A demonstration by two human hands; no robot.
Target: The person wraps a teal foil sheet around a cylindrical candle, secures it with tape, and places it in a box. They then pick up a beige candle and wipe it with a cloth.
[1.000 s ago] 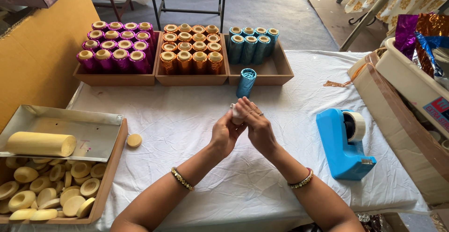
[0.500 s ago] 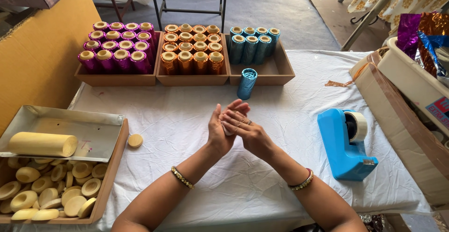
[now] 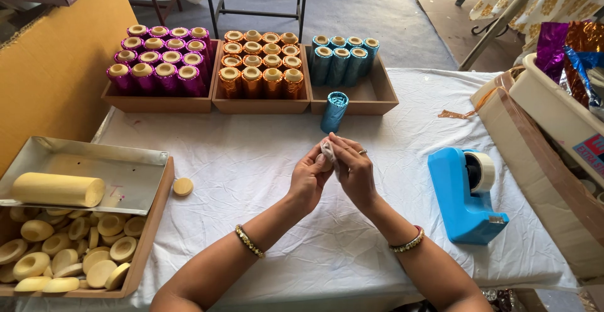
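My left hand (image 3: 310,177) and my right hand (image 3: 353,168) meet over the middle of the white-clothed table (image 3: 251,161). Together their fingertips pinch a small pale crumpled piece (image 3: 328,150), partly hidden by the fingers. Just beyond them a blue foil-wrapped roll (image 3: 334,111) lies tilted against the front of the wooden tray (image 3: 377,98) that holds several more blue rolls (image 3: 343,57). A blue tape dispenser (image 3: 466,186) stands to the right of my right hand.
Wooden trays of orange rolls (image 3: 261,63) and purple rolls (image 3: 157,60) line the far edge. At left a metal tray (image 3: 126,164) carries a long yellow cylinder (image 3: 58,189) above a box of yellow discs (image 3: 69,249). One loose disc (image 3: 183,187) lies near. Boxes crowd the right.
My hands were pressed and rubbed together, palms meeting. Now the fingertips have come up and pinch a small pale piece between them.
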